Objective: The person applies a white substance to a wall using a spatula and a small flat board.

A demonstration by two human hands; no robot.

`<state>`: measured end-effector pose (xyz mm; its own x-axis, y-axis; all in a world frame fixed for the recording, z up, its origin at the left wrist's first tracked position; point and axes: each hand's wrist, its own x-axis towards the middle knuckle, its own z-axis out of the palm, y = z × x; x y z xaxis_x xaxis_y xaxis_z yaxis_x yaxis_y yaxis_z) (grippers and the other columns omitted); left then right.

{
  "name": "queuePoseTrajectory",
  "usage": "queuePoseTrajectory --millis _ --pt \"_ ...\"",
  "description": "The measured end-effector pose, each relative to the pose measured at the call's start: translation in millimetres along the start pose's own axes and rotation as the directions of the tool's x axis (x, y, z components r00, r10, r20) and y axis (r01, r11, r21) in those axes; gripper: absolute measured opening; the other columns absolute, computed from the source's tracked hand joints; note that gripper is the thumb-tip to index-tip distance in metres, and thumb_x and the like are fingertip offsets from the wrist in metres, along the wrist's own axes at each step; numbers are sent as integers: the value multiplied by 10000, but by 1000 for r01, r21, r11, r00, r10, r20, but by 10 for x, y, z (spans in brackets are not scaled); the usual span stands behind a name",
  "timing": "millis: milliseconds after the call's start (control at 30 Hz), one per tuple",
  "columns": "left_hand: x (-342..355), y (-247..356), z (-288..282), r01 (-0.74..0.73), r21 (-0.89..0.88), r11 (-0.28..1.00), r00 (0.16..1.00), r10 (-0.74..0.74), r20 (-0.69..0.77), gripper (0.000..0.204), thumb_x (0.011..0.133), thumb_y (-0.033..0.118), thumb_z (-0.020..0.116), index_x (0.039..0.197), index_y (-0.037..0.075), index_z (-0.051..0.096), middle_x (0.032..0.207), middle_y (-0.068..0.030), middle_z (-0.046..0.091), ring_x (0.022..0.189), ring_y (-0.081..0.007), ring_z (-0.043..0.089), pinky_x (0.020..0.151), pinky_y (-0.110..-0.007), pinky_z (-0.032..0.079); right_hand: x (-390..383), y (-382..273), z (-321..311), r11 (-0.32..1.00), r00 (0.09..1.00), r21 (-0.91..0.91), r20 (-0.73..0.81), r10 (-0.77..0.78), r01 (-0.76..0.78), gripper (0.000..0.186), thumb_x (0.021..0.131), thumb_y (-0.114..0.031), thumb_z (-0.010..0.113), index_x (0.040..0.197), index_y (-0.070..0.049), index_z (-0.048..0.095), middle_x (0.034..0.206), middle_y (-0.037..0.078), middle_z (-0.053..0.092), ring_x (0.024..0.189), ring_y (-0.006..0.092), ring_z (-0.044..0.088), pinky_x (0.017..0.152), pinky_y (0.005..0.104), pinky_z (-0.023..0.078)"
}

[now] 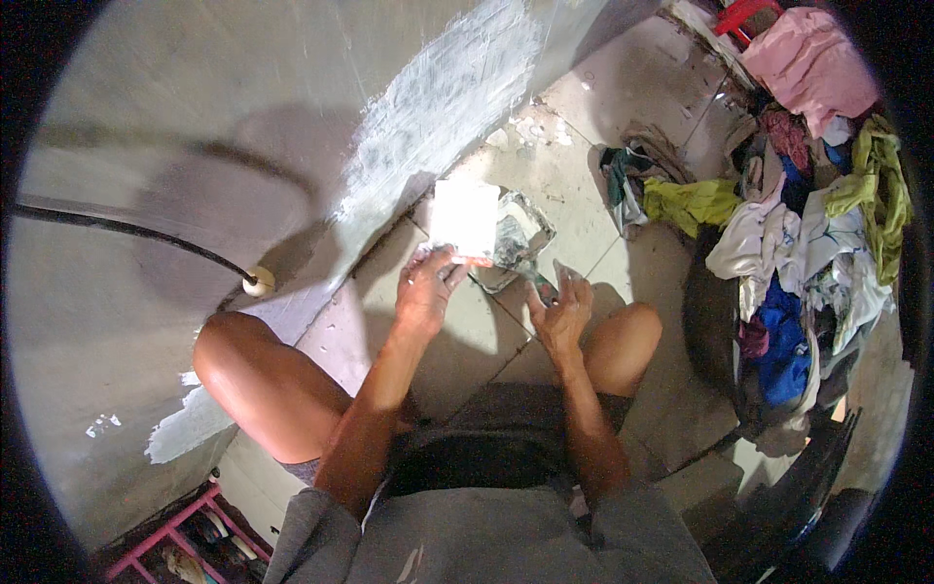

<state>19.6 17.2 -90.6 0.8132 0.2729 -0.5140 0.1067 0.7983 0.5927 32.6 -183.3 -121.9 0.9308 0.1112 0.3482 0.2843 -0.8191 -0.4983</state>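
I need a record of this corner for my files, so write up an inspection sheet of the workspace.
Surface: tiled floor, whitish spots near the wall.
Job's things: white flat piece, washed out by light; smeared tray; green-handled tool.
Clutter: heaped clothes at right.
Grippers: left hand holds the flat piece; right hand grips the tool.
Cables: black cord meeting a round whitish fitting.
Surroundings: grey wall with white patch; pink rack.

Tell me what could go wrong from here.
The left hand grips the white flat tool near its lower edge, so it might tip. The smeared tray lies close to the right hand and could be knocked, soiling the tiles. Splashes might reach the yellow-green cloth nearby.
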Motion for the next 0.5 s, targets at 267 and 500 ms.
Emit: queuePoseTrajectory --millis 267,500 --pt "-254 -184 77 201 126 971 980 -200 -24 148 761 69 610 884 90 529 945 -49 566 929 -189 532 868 -350 395 -150 -731 5 -50 777 796 601 188 -604 318 858 -207 536 1106 -8 520 1055 48 556 976 139 499 868 295 372" --pt "-405 -260 -75 252 165 954 967 -253 -10 281 731 87 640 947 101 461 969 -60 559 923 -184 525 841 -321 397 -195 -759 169 -255 692 732 680 242 -631 219 828 -188 579 968 -20 587 894 30 593 824 108 532 751 264 403"
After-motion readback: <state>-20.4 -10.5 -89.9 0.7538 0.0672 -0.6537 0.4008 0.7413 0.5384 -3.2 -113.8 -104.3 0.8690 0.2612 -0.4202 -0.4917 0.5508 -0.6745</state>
